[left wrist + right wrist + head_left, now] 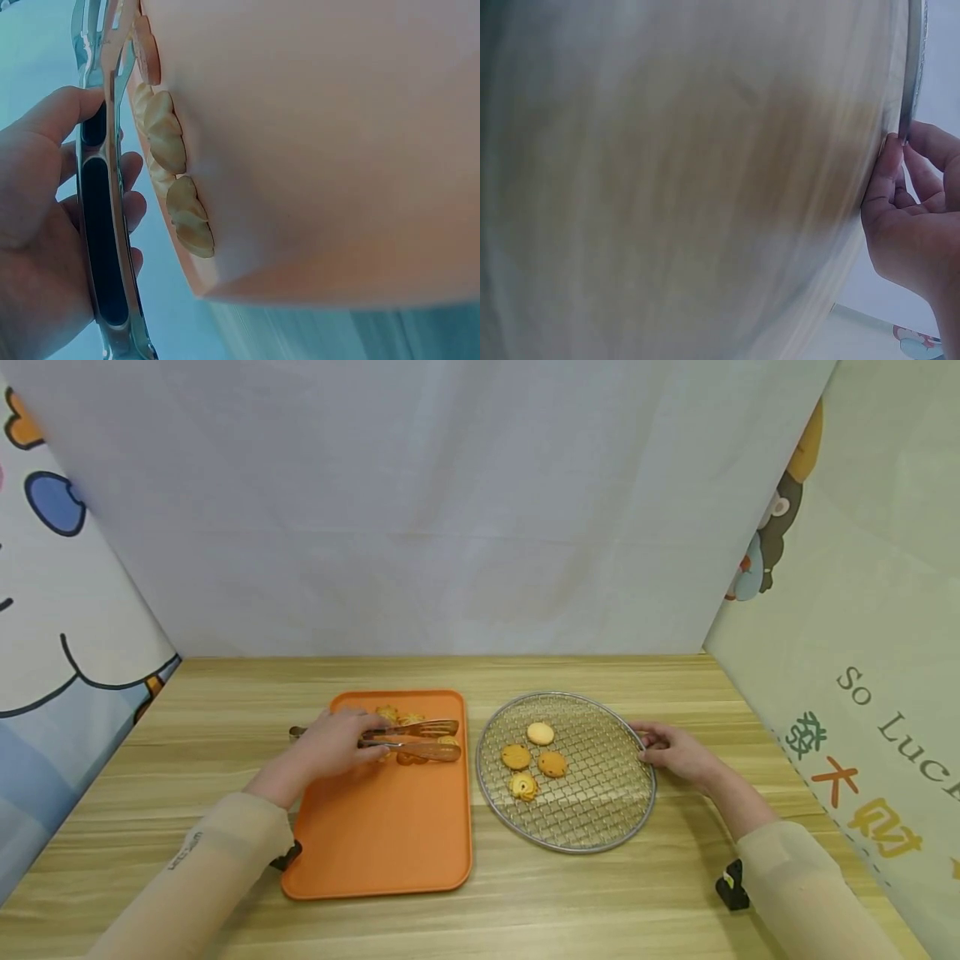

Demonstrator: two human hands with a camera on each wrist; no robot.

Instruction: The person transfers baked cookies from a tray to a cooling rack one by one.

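My left hand (339, 745) grips metal tongs (416, 740) over the far part of an orange tray (375, 843); the tong tips lie by several cookies (397, 717) at the tray's far end. In the left wrist view the left hand (45, 225) wraps the tongs (105, 225) beside cookies (176, 195) along the tray edge (315, 150). A round wire rack (600, 810) to the right carries several cookies (538, 758). My right hand (671, 750) pinches the rack's right rim; the right wrist view shows the fingers (889, 180) on the rim (911, 67).
The wooden table (525, 910) is walled by a white backdrop and printed side panels left and right. Bare wood lies in front of the tray and rack and behind them.
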